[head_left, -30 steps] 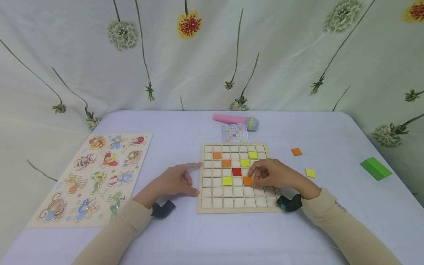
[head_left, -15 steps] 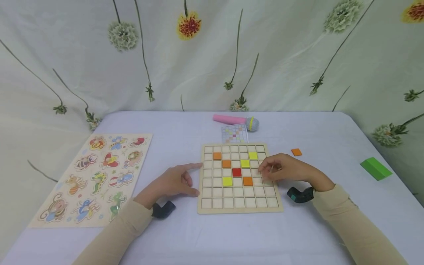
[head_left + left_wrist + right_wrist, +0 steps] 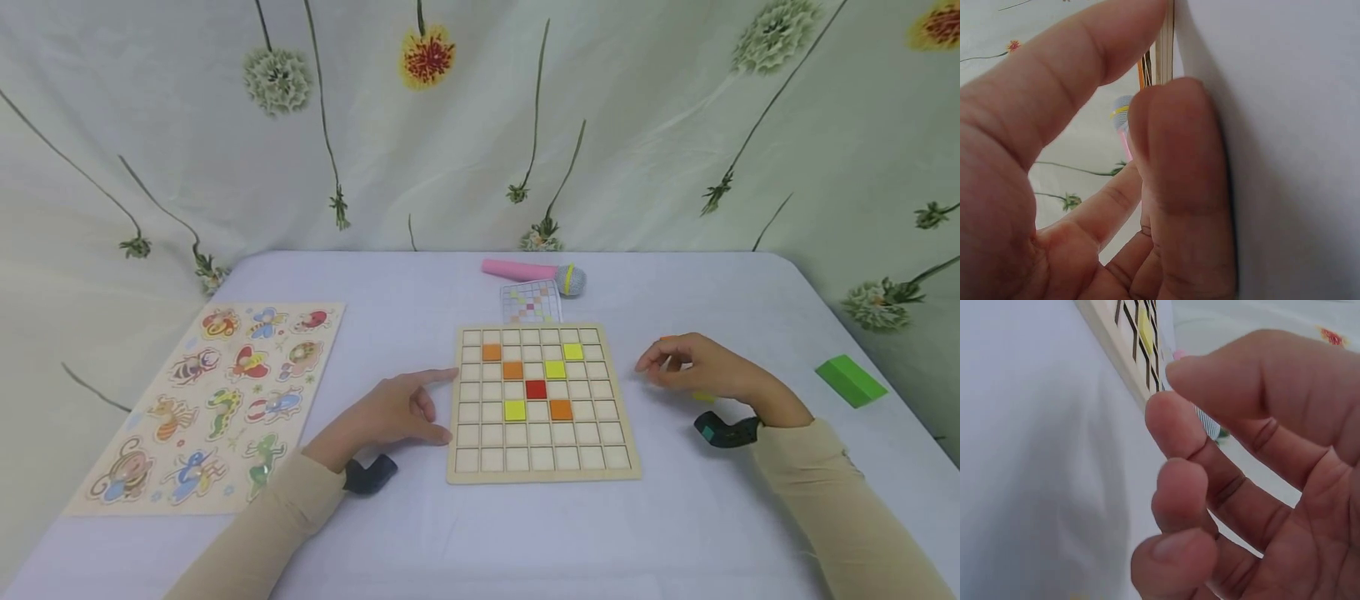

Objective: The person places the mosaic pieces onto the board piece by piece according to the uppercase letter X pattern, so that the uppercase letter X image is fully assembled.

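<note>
A wooden grid board lies on the white table with orange tiles, yellow tiles and one red tile in its cells, making a partial cross. At the board's left edge is my left hand, index finger and thumb stretched out to the frame. My right hand hovers to the right of the board, fingers loosely bent and holding nothing, as the right wrist view also shows. Under or behind it, a loose yellow tile and a loose orange tile are mostly hidden.
A small pattern card touches the board's far edge, with a pink toy microphone behind it. An insect picture board lies at left. A green block sits at far right. Flowered cloth hangs behind the table.
My right hand has left the orange tile in the lower right of the pattern and moved right, off the board, to above the loose tiles. My left hand has stayed put.
</note>
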`<state>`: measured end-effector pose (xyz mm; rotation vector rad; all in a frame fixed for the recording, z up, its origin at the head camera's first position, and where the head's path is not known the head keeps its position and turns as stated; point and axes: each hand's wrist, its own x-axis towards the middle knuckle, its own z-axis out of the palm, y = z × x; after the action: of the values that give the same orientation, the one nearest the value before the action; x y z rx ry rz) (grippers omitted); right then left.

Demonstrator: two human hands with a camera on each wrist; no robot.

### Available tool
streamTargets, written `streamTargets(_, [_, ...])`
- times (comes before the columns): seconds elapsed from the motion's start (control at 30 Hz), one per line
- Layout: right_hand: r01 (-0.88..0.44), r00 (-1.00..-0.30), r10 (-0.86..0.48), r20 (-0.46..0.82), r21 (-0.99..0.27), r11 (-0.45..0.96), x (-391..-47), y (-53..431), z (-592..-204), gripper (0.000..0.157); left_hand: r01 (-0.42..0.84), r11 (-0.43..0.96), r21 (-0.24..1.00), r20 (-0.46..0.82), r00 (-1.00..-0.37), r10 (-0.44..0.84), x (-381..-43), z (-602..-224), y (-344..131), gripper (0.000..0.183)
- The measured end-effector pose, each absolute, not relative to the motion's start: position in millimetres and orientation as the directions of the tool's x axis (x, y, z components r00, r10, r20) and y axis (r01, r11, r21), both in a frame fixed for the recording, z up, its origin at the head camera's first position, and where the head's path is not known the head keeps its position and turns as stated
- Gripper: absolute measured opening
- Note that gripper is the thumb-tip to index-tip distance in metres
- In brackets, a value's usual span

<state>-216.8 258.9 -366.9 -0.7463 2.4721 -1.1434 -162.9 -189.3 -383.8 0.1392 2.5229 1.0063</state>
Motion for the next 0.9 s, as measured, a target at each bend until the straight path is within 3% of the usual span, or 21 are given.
streamTargets(0.2, [-0.276,-0.835,-0.536,-0.123,-0.748,0.603,-219,283,-367,0.016,-0.060,0.737,0.673,-0.343,-0.908,0.239,-164,-384,-190,0.092])
streamTargets(0.5, [-0.294,-0.804,-0.575,-0.151,-0.740,0.606,-223,311,-371,0.023,-0.049,0.730,0.681,-0.339,-0.906,0.255,-164,-385,-191,0.092])
streamTargets(0.9, [-0.246,-0.802,-0.562,-0.205,-0.742,0.623,-223,317,-375,0.032,-0.052,0.734,0.677,-0.341,-0.906,0.250,-164,-384,-190,0.092])
